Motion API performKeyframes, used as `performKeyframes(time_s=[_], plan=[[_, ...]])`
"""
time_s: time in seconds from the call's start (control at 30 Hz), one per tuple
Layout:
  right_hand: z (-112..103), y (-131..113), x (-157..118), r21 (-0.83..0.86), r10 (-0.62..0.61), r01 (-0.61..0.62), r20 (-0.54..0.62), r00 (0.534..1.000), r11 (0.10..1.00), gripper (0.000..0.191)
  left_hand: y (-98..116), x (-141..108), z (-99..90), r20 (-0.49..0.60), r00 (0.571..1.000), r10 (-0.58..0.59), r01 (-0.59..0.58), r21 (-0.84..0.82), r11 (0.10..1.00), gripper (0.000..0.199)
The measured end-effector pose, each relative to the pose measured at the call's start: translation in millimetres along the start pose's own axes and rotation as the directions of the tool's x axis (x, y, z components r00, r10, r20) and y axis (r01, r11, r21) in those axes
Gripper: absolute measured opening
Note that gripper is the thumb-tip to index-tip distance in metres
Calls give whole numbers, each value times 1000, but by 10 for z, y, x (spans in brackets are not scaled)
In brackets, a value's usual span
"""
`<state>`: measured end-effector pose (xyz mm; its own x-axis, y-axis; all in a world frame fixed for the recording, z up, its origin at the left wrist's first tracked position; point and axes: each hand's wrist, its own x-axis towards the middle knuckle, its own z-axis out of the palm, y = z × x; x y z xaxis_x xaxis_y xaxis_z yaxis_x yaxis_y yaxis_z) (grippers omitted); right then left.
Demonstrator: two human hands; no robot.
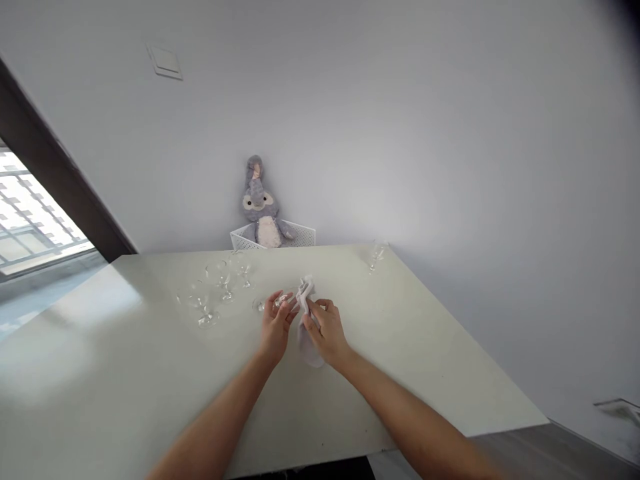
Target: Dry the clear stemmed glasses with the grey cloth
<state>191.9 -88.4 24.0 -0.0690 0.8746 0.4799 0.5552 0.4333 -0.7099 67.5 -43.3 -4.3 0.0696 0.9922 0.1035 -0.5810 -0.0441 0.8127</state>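
Observation:
Near the middle of the white table, my left hand [277, 324] is closed around a clear stemmed glass [282, 300], which lies sideways with its foot pointing left. My right hand [327, 331] grips a pale grey cloth [306, 293] against the glass's right end. Part of the cloth hangs down below my right fingers. The cloth and fingers hide the glass's rim.
Three clear stemmed glasses stand left of my hands: a near one [204, 313], a middle one [225, 283] and a far one [245, 270]. Another glass [375, 255] is at the table's [400, 333] back right. A plush toy [260, 207] sits in a white basket [307, 235] behind.

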Motion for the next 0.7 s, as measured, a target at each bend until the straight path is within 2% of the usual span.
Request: performKeyframes(time_s=[0.07,0.13,0.23,0.3,0.43,0.57,0.63,0.7], plan=[[-31,24,16,-1,2,-2,88,996,1000,36,31,12,-11,6,1000,7,-7,36,999,35],[-55,105,38,119,16,-40,201,979,992,38,45,17,-25,48,999,-4,-1,88,996,37],[-6,278,46,315,78,-197,353,932,928,34,19,12,-53,138,989,-57,25,218,976,40],[65,371,36,404,136,-315,413,901,859,28,-5,9,-76,181,979,-93,32,315,949,43],[119,421,30,577,222,-484,465,857,657,21,28,0,-93,223,969,-112,3,437,899,48],[29,407,47,737,147,-572,561,815,360,33,130,-32,-53,378,915,-141,-14,380,925,60],[12,410,43,755,114,-573,570,814,318,37,149,-37,-48,405,909,-97,-74,387,919,57],[35,409,29,749,142,-546,536,832,376,41,138,-21,-72,364,929,-63,-137,498,857,53]])
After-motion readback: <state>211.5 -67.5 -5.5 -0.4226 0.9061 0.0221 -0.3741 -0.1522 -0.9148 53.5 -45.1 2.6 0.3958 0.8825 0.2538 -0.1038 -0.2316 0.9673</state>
